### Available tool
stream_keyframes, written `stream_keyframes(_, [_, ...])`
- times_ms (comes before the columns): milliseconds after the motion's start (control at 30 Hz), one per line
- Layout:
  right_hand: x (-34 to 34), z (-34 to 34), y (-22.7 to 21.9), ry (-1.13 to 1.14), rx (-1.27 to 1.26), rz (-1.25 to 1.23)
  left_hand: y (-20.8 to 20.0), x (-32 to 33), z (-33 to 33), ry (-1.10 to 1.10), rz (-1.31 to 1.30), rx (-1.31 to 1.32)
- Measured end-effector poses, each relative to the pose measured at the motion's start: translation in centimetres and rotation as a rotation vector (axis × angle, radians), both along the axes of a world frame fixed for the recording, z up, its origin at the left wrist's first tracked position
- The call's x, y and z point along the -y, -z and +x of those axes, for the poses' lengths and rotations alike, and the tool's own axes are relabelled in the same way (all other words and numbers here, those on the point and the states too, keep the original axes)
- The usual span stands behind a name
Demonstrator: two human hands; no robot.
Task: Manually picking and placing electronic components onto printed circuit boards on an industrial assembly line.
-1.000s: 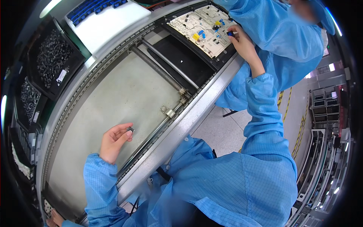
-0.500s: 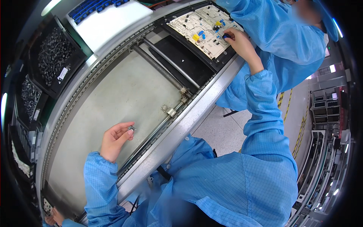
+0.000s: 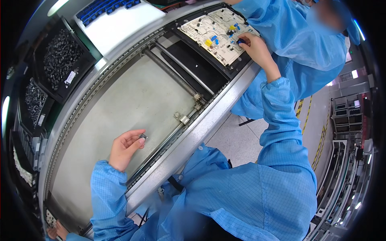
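Grey conveyor surface [image 3: 120,100] runs between metal rails. Since a second ago the left hand [image 3: 124,148] has barely shifted, its fingers pinching a small dark component [image 3: 142,137] just above the surface, while the right hand [image 3: 257,50] has edged further onto the circuit board [image 3: 213,34], fingers closed on a blue part [image 3: 240,41]. Black bins [image 3: 60,60] at left hold dark small parts.

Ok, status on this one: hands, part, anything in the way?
Left hand pinching small dark component over conveyor bed. Right hand pressing blue part onto circuit board. Nothing in the way.
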State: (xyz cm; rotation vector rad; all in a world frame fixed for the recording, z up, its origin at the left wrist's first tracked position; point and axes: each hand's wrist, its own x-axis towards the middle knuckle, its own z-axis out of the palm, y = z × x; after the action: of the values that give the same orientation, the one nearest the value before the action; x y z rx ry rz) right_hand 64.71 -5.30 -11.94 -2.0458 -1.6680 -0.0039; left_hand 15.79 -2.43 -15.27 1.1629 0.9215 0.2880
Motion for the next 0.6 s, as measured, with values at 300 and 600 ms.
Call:
stream_keyframes(300, [0.0,-0.96,-0.3,-0.015,0.003,0.011,-0.29,0.04,-0.27,0.003,0.004,-0.009])
stream_keyframes(600, [-0.01,-0.72,-0.31,-0.021,-0.083,0.017,-0.23,-0.14,-0.28,0.005,0.002,-0.008])
